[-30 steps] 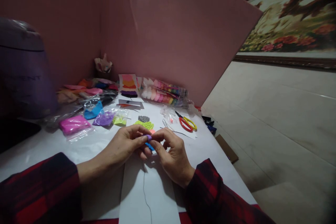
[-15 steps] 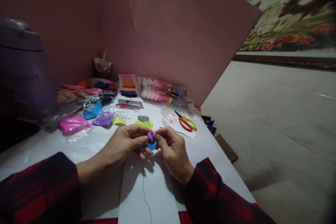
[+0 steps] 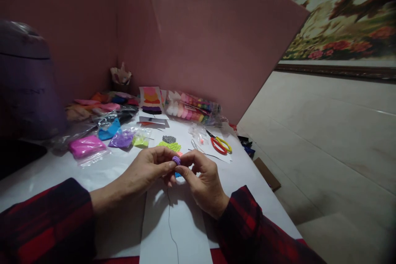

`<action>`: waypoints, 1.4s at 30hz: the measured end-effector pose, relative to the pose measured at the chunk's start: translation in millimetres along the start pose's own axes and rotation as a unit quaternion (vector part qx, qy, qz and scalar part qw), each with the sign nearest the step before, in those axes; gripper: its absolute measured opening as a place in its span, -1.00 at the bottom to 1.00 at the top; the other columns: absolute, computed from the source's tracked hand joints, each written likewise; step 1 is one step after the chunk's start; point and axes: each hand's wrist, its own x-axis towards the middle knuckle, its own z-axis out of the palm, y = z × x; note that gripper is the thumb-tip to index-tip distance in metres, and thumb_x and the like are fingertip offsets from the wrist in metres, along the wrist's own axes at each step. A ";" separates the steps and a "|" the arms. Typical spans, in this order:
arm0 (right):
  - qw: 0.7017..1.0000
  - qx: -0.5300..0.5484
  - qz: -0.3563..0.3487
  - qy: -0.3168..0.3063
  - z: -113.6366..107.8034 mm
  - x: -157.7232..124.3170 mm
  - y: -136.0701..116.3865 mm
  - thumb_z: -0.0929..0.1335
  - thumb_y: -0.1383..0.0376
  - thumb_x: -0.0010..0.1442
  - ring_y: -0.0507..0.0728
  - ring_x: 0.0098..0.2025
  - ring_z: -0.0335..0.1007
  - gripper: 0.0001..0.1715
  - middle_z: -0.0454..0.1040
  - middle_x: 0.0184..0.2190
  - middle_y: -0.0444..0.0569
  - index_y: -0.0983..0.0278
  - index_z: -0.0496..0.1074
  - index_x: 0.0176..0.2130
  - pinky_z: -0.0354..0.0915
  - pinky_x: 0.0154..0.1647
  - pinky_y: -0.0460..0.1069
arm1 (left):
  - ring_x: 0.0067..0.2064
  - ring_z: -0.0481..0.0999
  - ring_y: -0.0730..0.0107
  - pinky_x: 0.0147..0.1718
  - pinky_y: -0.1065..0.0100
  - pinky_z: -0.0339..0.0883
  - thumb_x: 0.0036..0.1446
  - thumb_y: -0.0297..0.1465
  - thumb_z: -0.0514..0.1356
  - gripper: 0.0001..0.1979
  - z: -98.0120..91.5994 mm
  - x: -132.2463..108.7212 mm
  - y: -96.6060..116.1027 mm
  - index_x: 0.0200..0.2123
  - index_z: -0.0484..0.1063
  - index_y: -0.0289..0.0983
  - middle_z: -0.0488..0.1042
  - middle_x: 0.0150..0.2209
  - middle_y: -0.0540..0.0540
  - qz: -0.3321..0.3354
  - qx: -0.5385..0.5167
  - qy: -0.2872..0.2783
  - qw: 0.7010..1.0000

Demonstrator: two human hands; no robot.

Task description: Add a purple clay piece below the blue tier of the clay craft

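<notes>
My left hand [image 3: 148, 170] and right hand [image 3: 202, 178] pinch the purple clay bit [image 3: 176, 160]; squeeze too hard and I might flatten it.

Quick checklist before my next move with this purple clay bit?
1. Grip on purple clay, between fingertips of left hand and right hand: ok.
2. Contact with blue piece below the hands, mostly hidden: cannot tell.
3. The scissors lie on the table, apart from both hands: ok.
4. The purple bag in view, left of the hands: ok.
5. Where the thread on the paper ends: cannot tell.
</notes>
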 end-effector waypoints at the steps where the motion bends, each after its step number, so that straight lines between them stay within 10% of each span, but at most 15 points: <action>1: 1.000 0.002 0.007 0.005 0.5 0.0 -0.3 0.38 0.38 0.14 0.06 -0.39 0.37 -0.97 0.46 -0.42 -0.10 0.28 0.45 -0.32 0.24 -0.44 -0.07 | -0.58 0.47 0.45 -0.54 0.41 0.37 -0.15 -0.32 0.39 -0.70 0.3 -0.6 0.1 -0.36 0.44 -0.35 0.52 -0.56 -0.02 0.000 -0.006 -0.006 1.000; 42: 0.999 0.024 0.028 0.007 3.4 -1.9 1.5 0.34 0.43 0.15 0.06 -0.42 0.41 -0.89 0.48 -0.43 -0.08 0.30 0.41 -0.25 0.31 -0.42 -0.05 | -0.62 0.47 0.38 -0.59 0.36 0.38 -0.11 -0.26 0.31 -0.66 2.1 1.8 0.6 -0.31 0.48 -0.40 0.53 -0.60 -0.06 -0.001 0.072 0.032 0.997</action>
